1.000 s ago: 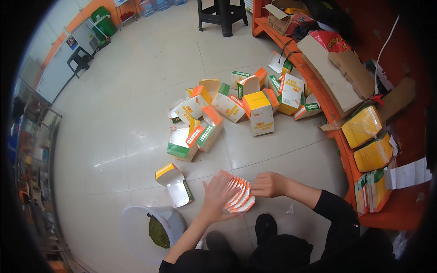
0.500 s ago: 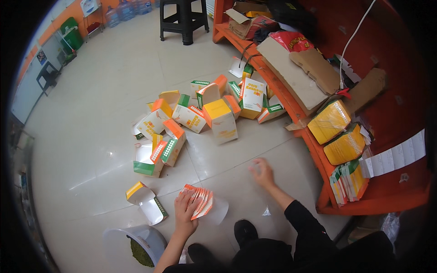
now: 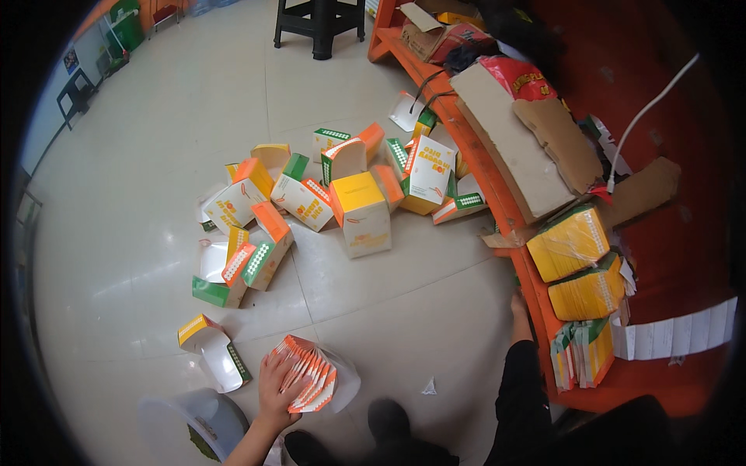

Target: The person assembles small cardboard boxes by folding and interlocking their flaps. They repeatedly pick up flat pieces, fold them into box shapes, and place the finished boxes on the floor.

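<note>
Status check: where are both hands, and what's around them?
Left hand grips fanned stack of flat cartons. Right hand empty, at orange shelf edge. Folded boxes piled on floor ahead.

A fast-food shop's floor space, by the look of it — pale glossy floor tiles (image 3: 140,155) run from the centre out to 10 o'clock. A heap of folded orange, yellow and green takeaway cartons (image 3: 326,194) sits at the centre. Along 2 to 4 o'clock stands an orange shelf (image 3: 497,210) stacked with wrapped bundles of flat cartons (image 3: 571,245) and brown cardboard sheets (image 3: 513,144) — packaging stock. A black stool (image 3: 318,23) stands at 12 o'clock.
</note>
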